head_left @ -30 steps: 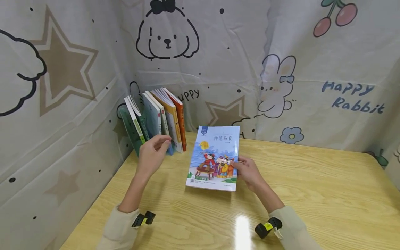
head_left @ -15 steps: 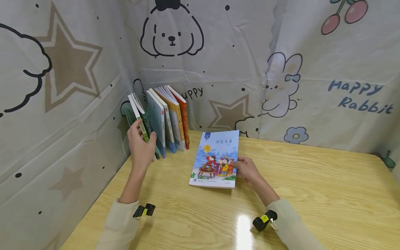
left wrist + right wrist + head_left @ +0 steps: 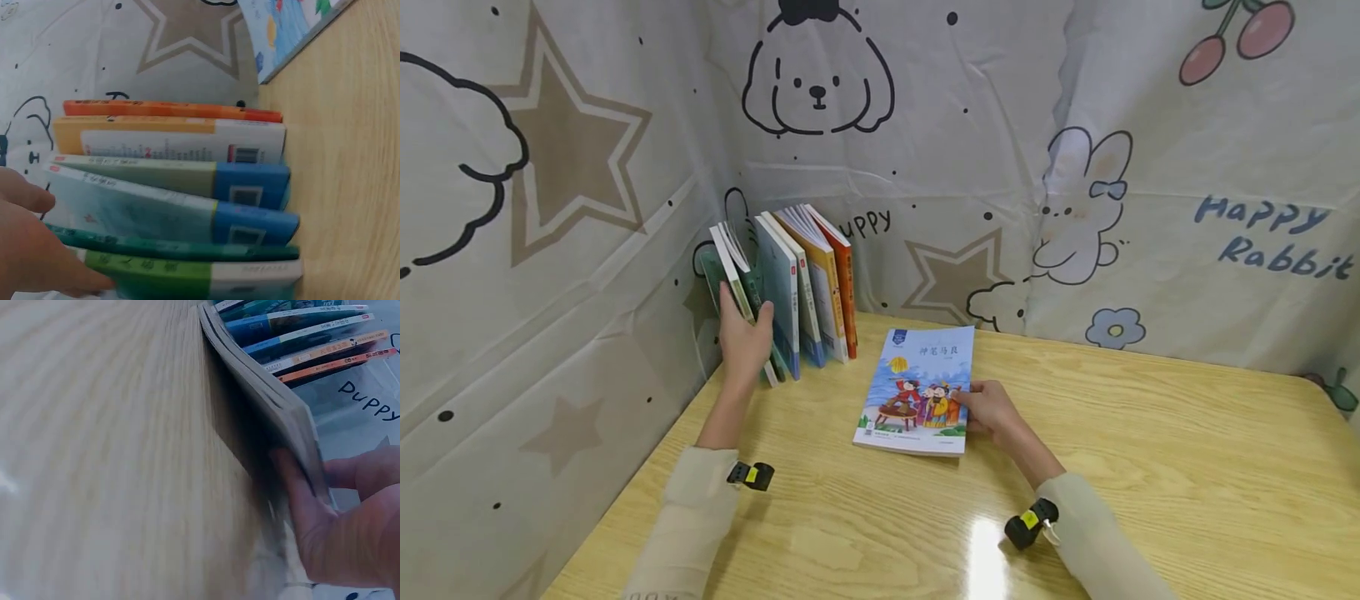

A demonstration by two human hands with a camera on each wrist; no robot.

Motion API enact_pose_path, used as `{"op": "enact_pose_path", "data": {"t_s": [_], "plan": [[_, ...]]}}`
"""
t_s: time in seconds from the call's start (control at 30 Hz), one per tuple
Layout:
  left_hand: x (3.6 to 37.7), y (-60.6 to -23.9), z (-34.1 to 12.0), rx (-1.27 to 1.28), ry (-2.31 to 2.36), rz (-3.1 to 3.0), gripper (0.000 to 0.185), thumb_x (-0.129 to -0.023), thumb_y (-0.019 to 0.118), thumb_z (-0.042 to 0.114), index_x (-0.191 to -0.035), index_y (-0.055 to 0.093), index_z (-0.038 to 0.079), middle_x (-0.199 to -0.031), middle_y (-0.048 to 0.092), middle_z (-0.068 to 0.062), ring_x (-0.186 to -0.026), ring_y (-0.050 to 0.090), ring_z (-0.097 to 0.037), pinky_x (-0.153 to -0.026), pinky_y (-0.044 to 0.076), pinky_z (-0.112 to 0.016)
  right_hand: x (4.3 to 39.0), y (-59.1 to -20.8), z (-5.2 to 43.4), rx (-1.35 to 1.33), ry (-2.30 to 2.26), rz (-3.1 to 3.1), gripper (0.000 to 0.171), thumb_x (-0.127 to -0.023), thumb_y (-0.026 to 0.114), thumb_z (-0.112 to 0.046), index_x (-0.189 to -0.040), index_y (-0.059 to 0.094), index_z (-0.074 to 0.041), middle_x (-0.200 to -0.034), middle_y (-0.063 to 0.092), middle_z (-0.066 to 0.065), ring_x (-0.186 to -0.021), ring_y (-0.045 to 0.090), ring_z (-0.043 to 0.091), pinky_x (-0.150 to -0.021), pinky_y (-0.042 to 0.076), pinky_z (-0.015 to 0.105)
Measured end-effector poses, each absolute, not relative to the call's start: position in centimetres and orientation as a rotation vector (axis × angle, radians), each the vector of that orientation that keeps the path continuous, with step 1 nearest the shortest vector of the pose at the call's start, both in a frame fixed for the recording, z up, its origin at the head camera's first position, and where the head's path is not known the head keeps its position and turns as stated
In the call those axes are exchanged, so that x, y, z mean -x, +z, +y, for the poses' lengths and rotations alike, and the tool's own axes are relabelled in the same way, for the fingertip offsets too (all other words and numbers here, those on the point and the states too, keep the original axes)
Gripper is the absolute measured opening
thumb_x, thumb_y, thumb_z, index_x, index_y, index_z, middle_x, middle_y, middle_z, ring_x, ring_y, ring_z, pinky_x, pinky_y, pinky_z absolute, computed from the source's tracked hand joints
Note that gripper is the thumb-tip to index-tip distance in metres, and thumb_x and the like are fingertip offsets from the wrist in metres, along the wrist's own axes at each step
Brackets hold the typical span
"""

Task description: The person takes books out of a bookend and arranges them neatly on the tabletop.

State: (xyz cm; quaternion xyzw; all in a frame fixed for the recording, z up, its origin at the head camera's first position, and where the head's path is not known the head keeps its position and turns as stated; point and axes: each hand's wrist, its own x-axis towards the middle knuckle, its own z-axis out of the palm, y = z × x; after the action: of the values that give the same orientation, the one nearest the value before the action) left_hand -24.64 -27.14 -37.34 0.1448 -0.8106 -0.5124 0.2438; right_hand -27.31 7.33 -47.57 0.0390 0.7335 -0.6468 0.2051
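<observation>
The thin blue picture book with cartoon people on its cover (image 3: 920,389) lies on the yellow wooden table (image 3: 1150,467), just to the right of the row of standing books (image 3: 790,287). The right hand (image 3: 992,410) pinches its right edge, thumb on top, fingers under. The book looks light and bendy, so its edge is a good place to hold. The left hand (image 3: 743,337) holds the green books (image 3: 187,265), fingers curled round them.

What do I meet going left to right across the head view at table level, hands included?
Left hand on the leaning green books → blue-spined books → yellow book → orange book → picture book lying on the table → right hand gripping its right edge.
</observation>
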Motion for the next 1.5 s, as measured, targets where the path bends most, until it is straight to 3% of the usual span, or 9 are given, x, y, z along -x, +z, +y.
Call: {"op": "enact_pose_path", "data": {"t_s": [0.2, 0.43, 0.67, 0.93, 1.1, 1.27, 1.5], "plan": [[25.8, -38.7, -27.6, -0.465, -1.446, -2.222, 0.079, -0.105, 0.05, 0.025, -0.161, -0.003, 0.011, -0.165, 0.006, -0.014, -0.149, 0.012, -0.031, -0.119, 0.016, -0.045, 27.8, -47.7, 7.7, -0.066, -1.555, 2.264, 0.029, -0.1, 0.062, -0.014, -0.114, 0.064, 0.011, -0.094, 0.071, 0.019, -0.076, 0.071, 0.023, -0.066, 0.059, 0.034], [26.1, -40.6, -28.2, -0.453, -1.281, -2.195, 0.063, -0.106, 0.05, 0.024, -0.158, 0.022, 0.005, -0.153, 0.038, -0.023, -0.138, 0.038, -0.04, -0.11, 0.033, -0.053, 27.6, -47.4, 8.1, -0.05, -1.562, 2.288, 0.028, -0.1, 0.058, -0.012, -0.112, 0.065, 0.012, -0.086, 0.071, 0.017, -0.076, 0.07, 0.023, -0.066, 0.059, 0.034], [25.9, -41.1, -28.0, -0.404, -1.226, -2.072, 0.054, -0.103, 0.057, 0.021, -0.152, 0.041, 0.004, -0.145, 0.051, -0.018, -0.134, 0.045, -0.033, -0.11, 0.036, -0.047, 27.7, -47.4, 8.5, -0.064, -1.582, 2.287, 0.033, -0.101, 0.059, -0.014, -0.12, 0.064, 0.012, -0.093, 0.07, 0.017, -0.078, 0.068, 0.019, -0.067, 0.059, 0.031], [24.9, -41.5, -27.5, -0.415, -1.133, -1.969, 0.038, -0.105, 0.049, 0.02, -0.137, 0.057, 0.0, -0.123, 0.064, -0.025, -0.11, 0.059, -0.042, -0.091, 0.047, -0.055, 27.7, -47.5, 8.6, -0.06, -1.548, 2.326, 0.034, -0.1, 0.059, -0.013, -0.123, 0.063, 0.011, -0.104, 0.067, 0.02, -0.088, 0.065, 0.022, -0.07, 0.058, 0.03], [24.1, -41.0, -27.5, -0.393, -1.169, -1.867, 0.036, -0.106, 0.048, 0.02, -0.131, 0.058, -0.004, -0.127, 0.062, -0.024, -0.111, 0.059, -0.036, -0.091, 0.046, -0.05, 27.6, -47.3, 8.9, -0.053, -1.523, 2.342, 0.037, -0.102, 0.057, -0.014, -0.129, 0.059, 0.011, -0.113, 0.064, 0.022, -0.094, 0.065, 0.025, -0.074, 0.058, 0.03], [23.1, -40.3, -27.4, -0.409, -1.153, -1.837, 0.038, -0.107, 0.046, 0.024, -0.13, 0.059, -0.003, -0.125, 0.064, -0.021, -0.105, 0.062, -0.031, -0.08, 0.046, -0.042, 27.5, -46.8, 9.5, -0.037, -1.521, 2.365, 0.041, -0.102, 0.055, -0.015, -0.134, 0.055, 0.011, -0.119, 0.062, 0.025, -0.095, 0.065, 0.027, -0.077, 0.058, 0.032], [21.7, -38.4, -26.8, -0.455, -1.047, -1.744, 0.035, -0.105, 0.05, 0.024, -0.121, 0.065, -0.003, -0.114, 0.071, -0.016, -0.097, 0.068, -0.028, -0.069, 0.042, -0.024, 27.4, -46.0, 10.6, 0.068, -1.446, 2.603, 0.037, -0.101, 0.057, -0.016, -0.129, 0.062, 0.007, -0.124, 0.063, 0.025, -0.11, 0.061, 0.036, -0.091, 0.051, 0.046]]}}
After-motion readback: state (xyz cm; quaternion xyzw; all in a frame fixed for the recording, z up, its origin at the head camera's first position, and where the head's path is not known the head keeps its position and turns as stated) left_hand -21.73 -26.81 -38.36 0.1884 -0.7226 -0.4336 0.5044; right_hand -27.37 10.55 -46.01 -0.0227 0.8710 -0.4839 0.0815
